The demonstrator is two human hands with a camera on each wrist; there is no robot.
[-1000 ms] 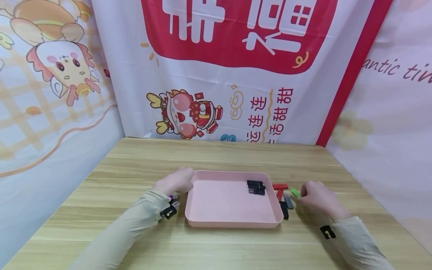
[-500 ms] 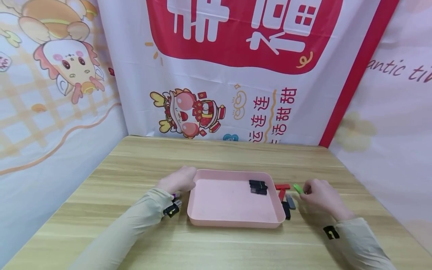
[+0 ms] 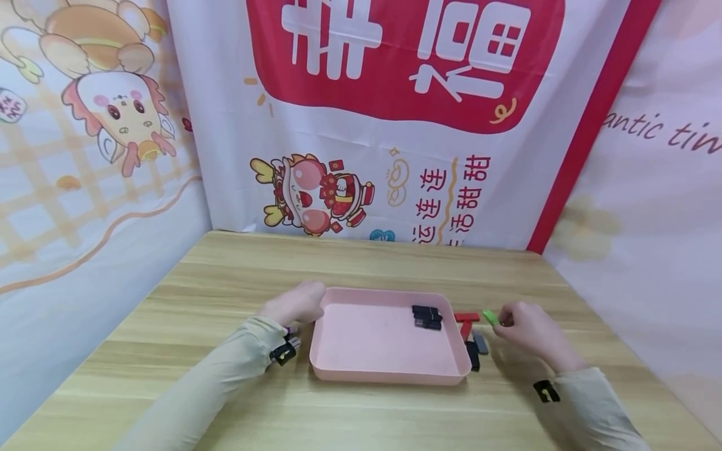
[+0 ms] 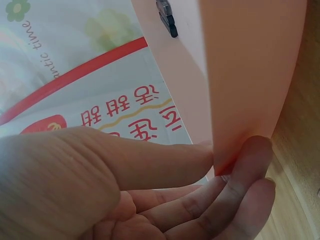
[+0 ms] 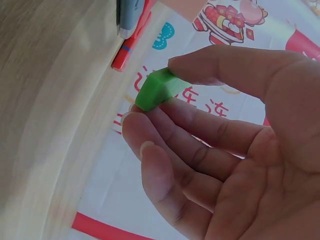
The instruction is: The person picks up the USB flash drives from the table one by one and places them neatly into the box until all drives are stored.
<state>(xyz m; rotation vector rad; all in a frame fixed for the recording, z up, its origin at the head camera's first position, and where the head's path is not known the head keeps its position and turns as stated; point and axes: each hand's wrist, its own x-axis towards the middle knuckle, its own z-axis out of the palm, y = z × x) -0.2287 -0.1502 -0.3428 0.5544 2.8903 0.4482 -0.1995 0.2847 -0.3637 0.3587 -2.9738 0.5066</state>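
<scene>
At right in the head view, the right hand (image 3: 533, 335) pinches a green stick (image 3: 491, 318) between thumb and fingertips, a little beyond the pink tray (image 3: 378, 341). Left of centre, the left hand (image 3: 296, 304) grips the tray's upper-left corner; a red patch (image 4: 225, 168) at its fingers, lower centre in the left wrist view, is hard to identify. Black sticks (image 3: 427, 316) lie near the tray's right wall, pink floor spreading leftward. Red sticks (image 3: 467, 317), a grey stick (image 3: 480, 342) and a black piece (image 3: 473, 356) crowd outside that wall; wooden table (image 3: 361, 416) stretches below the tray to the frame's bottom edge.
</scene>
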